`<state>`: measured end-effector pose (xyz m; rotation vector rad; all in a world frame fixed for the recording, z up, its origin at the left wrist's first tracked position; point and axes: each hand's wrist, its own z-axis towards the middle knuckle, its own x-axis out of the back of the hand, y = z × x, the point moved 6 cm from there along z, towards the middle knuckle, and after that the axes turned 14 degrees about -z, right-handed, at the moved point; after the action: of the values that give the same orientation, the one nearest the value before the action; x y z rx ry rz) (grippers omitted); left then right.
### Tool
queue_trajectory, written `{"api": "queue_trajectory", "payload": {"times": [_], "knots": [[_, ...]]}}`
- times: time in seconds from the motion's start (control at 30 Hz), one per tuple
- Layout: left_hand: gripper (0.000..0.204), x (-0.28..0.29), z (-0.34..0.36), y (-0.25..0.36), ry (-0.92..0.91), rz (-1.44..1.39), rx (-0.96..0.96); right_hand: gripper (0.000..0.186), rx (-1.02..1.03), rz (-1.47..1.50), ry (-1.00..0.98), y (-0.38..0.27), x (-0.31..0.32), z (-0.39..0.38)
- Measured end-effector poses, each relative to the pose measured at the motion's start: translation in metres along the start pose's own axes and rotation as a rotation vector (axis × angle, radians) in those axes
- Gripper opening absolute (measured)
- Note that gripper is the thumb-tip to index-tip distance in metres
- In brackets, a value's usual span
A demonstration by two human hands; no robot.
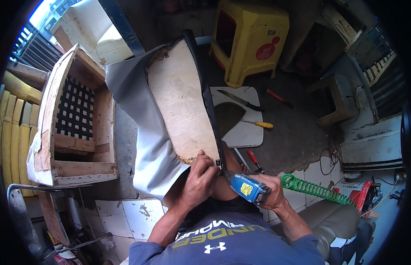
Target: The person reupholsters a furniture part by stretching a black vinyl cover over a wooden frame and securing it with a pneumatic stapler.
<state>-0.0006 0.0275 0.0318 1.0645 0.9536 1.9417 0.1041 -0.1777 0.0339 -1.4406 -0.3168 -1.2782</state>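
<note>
In the head view, the person's left hand presses at the lower end of a long plywood panel, its fingers bunched close together by the edge of a grey covering; whether they pinch the material or only push on it cannot be told. The right hand is wrapped around a blue air tool with a yellow label, its nose right at the panel's lower right corner, though actual contact is hard to make out. The panel slants up and away from the person's lap, bare wood facing up, with the covering hanging loose in folds down its left side and a black edging along its right. A green coiled hose stretches off to the right from beside the right hand. Just beyond the panel's right side, a white board carries a knife, a dark piece of material and a yellow-handled screwdriver; a red-handled tool lies near its lower edge. A yellow stool stands behind the board. To the left is a wooden frame with black webbing, next to yellow foam pieces.
</note>
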Motion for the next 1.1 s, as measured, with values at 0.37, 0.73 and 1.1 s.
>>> {"api": "queue_trajectory", "payload": {"times": [0.37, 0.73, 1.1], "knots": [[0.064, -0.006, -0.026, 0.008, -0.128, 0.467, -0.012, 0.049, -0.156, -0.010, 0.055, -0.023, -0.006, -0.005], [0.065, 0.001, -0.020, 0.001, -0.110, 0.319, 0.016, 0.045, -0.149, 0.087, 0.041, -0.008, 0.002, -0.007], [0.054, 0.029, 0.005, 0.046, 0.052, 0.476, -0.208, 0.064, -0.934, -0.424, -0.169, 0.239, -0.123, -0.133]]}}
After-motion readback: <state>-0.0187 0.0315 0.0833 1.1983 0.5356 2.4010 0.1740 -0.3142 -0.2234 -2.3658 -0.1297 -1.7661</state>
